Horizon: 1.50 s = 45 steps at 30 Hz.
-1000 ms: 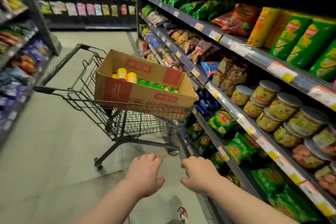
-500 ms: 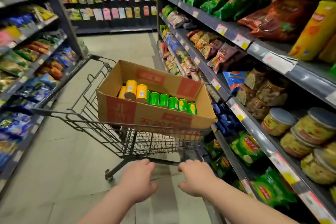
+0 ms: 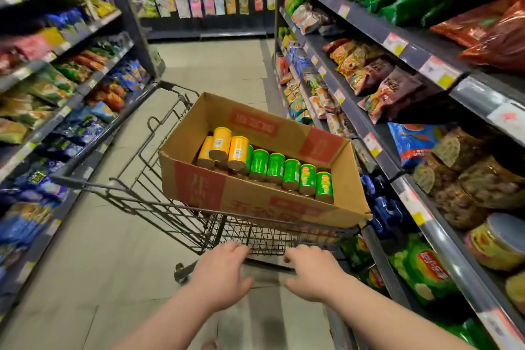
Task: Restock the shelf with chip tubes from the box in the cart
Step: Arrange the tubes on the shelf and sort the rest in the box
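Observation:
A wire shopping cart (image 3: 119, 187) stands in the aisle just ahead of me, its handle on the left. An open cardboard box (image 3: 335, 179) sits in it. Inside lie three yellow chip tubes (image 3: 238, 150) and several green chip tubes (image 3: 275, 167) in a row. My left hand (image 3: 221, 273) and my right hand (image 3: 312, 274) are stretched side by side toward the cart's near end. Their fingers are loosely curled and hold nothing. The fingertips overlap the basket's lower wires, and I cannot see contact. The snack shelf (image 3: 412, 202) runs along the right.
Shelves of snack bags (image 3: 56, 79) line the left side, so the aisle is narrow. Jars (image 3: 494, 241) and green chip bags (image 3: 426, 270) fill the lower right shelf. More hanging packets (image 3: 204, 6) cover the far wall. Bare floor (image 3: 210, 65) stretches beyond the cart.
I have come closer to the cart, which now fills more of the view. Both hands have advanced from short of the cart to its near end.

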Each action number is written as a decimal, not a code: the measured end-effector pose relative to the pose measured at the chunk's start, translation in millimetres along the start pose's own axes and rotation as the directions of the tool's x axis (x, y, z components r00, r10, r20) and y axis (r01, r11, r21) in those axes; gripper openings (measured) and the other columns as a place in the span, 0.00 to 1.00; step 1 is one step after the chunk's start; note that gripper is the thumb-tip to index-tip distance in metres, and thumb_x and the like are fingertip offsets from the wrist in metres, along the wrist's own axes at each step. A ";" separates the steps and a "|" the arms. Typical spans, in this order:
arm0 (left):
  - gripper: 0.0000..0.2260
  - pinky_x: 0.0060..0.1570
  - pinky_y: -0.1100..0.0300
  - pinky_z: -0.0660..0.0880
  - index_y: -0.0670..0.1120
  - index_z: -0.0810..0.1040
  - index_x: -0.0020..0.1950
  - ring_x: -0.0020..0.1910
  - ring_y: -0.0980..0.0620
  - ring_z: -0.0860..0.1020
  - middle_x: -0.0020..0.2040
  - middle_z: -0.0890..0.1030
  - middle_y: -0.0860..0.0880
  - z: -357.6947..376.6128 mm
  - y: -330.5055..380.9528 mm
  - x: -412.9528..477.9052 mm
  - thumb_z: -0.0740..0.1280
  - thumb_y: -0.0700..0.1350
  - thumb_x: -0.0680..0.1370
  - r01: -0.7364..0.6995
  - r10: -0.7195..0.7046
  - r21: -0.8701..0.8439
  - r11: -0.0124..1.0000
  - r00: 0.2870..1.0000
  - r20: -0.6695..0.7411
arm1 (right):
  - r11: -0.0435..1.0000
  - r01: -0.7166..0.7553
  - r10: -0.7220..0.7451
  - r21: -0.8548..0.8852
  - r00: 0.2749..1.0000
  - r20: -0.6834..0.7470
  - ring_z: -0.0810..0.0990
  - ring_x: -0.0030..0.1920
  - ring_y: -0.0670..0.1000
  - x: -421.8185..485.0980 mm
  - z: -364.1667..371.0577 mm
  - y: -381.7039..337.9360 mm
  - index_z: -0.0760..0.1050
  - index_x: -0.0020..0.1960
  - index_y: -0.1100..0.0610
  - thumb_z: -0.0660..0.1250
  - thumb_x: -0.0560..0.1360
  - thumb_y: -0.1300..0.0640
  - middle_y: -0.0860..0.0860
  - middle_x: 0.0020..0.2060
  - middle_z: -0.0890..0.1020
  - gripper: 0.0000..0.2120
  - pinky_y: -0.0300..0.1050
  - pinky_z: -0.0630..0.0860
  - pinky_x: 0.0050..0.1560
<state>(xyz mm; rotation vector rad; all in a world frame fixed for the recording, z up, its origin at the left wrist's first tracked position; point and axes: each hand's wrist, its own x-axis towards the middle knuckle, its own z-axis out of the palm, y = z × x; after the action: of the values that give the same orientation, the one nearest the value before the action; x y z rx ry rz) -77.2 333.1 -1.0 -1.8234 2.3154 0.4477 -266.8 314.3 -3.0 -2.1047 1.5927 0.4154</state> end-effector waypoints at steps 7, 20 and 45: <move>0.27 0.66 0.55 0.66 0.51 0.65 0.71 0.67 0.49 0.68 0.68 0.69 0.51 -29.4 -41.1 65.9 0.55 0.61 0.75 -0.078 0.078 0.008 0.997 0.997 -0.028 | 0.997 -0.051 0.055 0.058 0.996 -0.064 0.70 0.65 0.57 57.0 -39.7 -16.0 0.67 0.68 0.49 0.62 0.74 0.46 0.52 0.65 0.72 0.23 0.51 0.68 0.63; 0.27 0.68 0.54 0.67 0.51 0.63 0.73 0.68 0.51 0.68 0.71 0.67 0.51 -102.0 -153.4 183.6 0.61 0.58 0.77 -0.191 0.193 0.029 0.981 0.979 -0.066 | 0.963 -0.181 0.207 0.201 0.971 -0.117 0.71 0.65 0.54 176.8 -106.5 -72.8 0.67 0.69 0.49 0.63 0.76 0.44 0.50 0.66 0.72 0.23 0.49 0.69 0.64; 0.35 0.66 0.50 0.69 0.49 0.53 0.77 0.71 0.47 0.65 0.75 0.59 0.49 -102.2 -193.3 337.7 0.64 0.59 0.75 0.166 -0.146 -0.097 0.981 0.972 0.184 | 0.951 -0.142 0.109 0.276 0.986 0.130 0.74 0.62 0.55 363.5 -139.7 -23.6 0.69 0.66 0.52 0.65 0.74 0.46 0.54 0.63 0.75 0.23 0.49 0.73 0.62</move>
<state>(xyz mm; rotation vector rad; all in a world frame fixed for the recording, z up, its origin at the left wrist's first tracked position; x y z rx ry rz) 33.6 -52.2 -34.2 -1.9128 2.0511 0.6964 -147.0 -52.2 -62.8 -1.7422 1.6192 0.3194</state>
